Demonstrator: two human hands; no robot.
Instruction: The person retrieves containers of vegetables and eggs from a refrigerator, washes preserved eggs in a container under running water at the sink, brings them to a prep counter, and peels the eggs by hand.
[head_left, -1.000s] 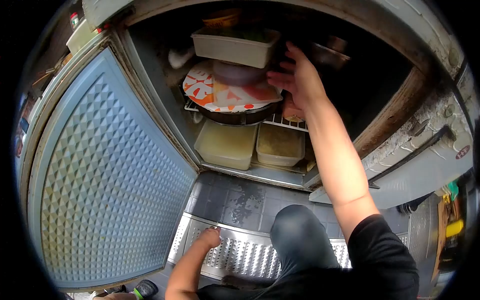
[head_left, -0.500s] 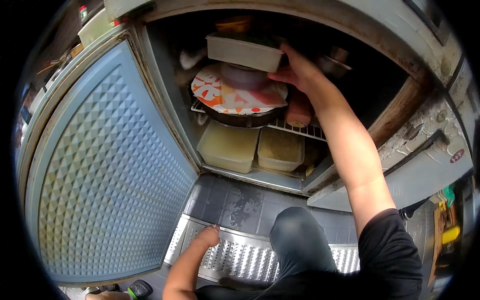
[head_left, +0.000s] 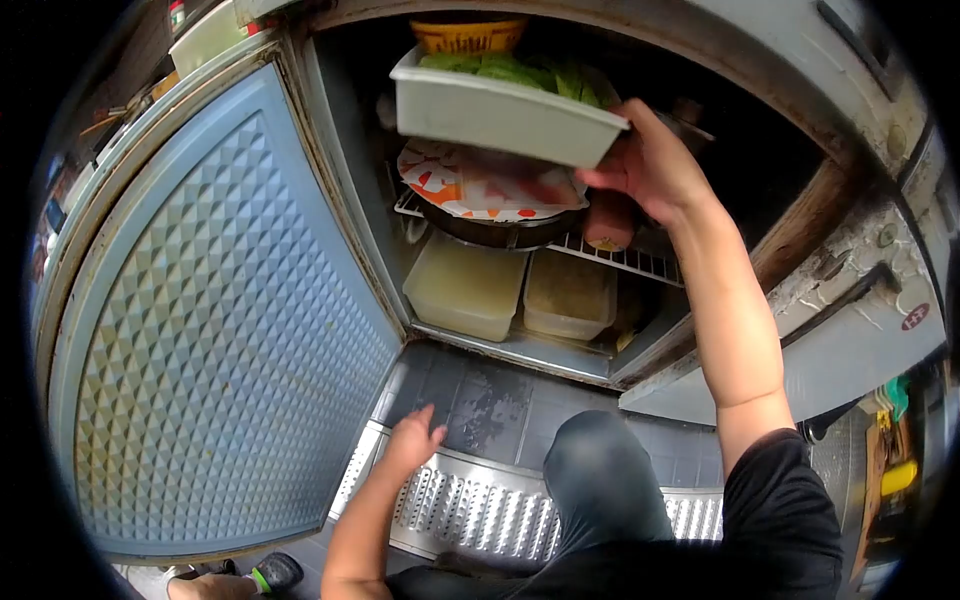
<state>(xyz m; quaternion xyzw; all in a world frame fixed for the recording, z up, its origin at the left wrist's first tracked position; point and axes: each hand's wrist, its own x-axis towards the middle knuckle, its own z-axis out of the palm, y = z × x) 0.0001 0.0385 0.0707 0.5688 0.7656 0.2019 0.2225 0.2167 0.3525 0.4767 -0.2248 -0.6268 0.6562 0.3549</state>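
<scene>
My right hand [head_left: 650, 165] grips the right end of a white rectangular tub [head_left: 500, 117], thumb below and fingers at its rim. Green leaves [head_left: 520, 72] lie in the tub, and an orange basket [head_left: 468, 36] shows behind it. Under the tub, a red, orange and white patterned cover [head_left: 480, 185] lies over a dark round pan [head_left: 500, 232] on the wire shelf. A pink, sausage-like roll [head_left: 608, 222] lies right of the pan. Low in front of the fridge, my left hand [head_left: 414, 440] is empty, its fingers apart, above the floor.
The fridge door [head_left: 220, 320] stands open at the left. Two plastic tubs [head_left: 465, 290] [head_left: 570, 295] sit below the wire shelf [head_left: 640, 263]. A metal drain grate [head_left: 480, 505] crosses the floor near my knee [head_left: 600, 470]. Another person's shoe [head_left: 278, 572] shows at the bottom left.
My right hand has taken hold of the white tub and brought it forward, tilted, off the stack. My left hand has risen a little and its fingers have spread.
</scene>
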